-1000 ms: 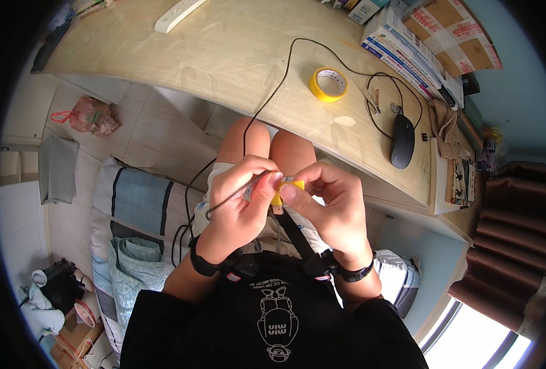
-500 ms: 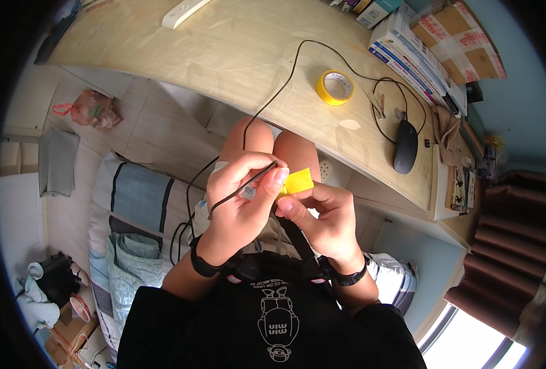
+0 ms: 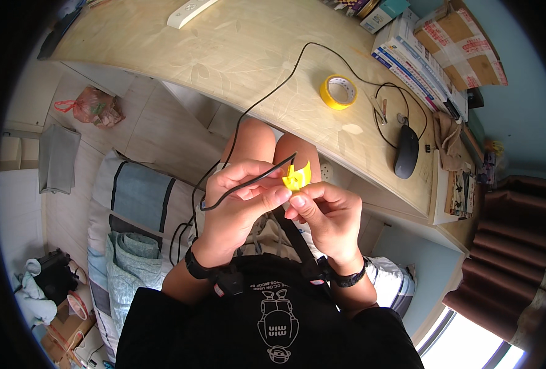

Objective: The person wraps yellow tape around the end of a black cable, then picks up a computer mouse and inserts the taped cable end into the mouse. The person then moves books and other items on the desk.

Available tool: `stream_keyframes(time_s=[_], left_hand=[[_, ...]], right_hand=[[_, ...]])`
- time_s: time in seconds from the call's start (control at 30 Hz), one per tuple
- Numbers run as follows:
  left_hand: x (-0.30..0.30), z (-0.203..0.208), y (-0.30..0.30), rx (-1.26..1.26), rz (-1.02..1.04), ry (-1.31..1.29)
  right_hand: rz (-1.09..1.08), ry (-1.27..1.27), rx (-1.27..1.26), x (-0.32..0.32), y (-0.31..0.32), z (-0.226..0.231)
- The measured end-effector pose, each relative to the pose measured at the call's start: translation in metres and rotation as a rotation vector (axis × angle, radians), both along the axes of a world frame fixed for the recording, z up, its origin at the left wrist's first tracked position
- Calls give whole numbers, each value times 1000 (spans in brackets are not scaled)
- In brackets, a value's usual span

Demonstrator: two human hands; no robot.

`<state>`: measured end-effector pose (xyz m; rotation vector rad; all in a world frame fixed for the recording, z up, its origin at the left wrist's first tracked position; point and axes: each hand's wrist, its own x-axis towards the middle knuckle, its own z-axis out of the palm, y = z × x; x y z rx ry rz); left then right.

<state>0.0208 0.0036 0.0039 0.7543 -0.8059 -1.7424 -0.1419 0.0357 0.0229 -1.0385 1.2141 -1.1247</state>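
A short piece of yellow tape (image 3: 297,178) is pinched between the thumbs and fingertips of both hands, above my lap. It looks folded and creased, its upper edges standing up. My left hand (image 3: 239,197) is closed, its thumb at the tape's lower left edge. A black cable (image 3: 239,186) loops across the left fingers, and its end points up beside the tape. My right hand (image 3: 331,215) is closed too, thumb and forefinger gripping the tape's lower right side. What lies inside the fold is hidden.
On the desk (image 3: 223,67) ahead lie a yellow tape roll (image 3: 338,92), a black mouse (image 3: 406,152) with its cord and a white power strip (image 3: 190,12). Books (image 3: 417,67) and a cardboard box (image 3: 460,43) stand at the far right. A bed (image 3: 140,197) is at left.
The yellow tape has gone from a flat strip to a folded, crumpled piece. My left thumb has moved down to its lower edge, and the cable end now points up beside it.
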Motion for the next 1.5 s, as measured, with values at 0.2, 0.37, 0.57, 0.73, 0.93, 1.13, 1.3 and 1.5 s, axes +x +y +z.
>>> stream_keyframes(time_s=[0.2,0.37,0.57,0.73,0.93,1.13,1.3,1.5], left_hand=[[-6,-5,1,-95,106,-44],[-14,-13,5,-128,226,-144],[-14,-9,7,-213,281,-278],[-6,0,3,-129,134,-129],[10,9,-3,-197,9,-238],[7,16,-5,-637,259,-655],[-3,15,-2,-911,457,-802],[-5,10,0,-814,446,-740]], right_hand=[[-103,275,-212,4,-1,-5],[-209,545,-428,8,-5,-11],[-196,617,-512,10,-4,-10],[-152,519,-491,7,-5,-14],[-14,386,-447,-4,-7,-11],[-13,460,-491,-2,-10,-4],[-74,481,-486,5,-8,-4],[-84,405,-436,5,-5,-6]])
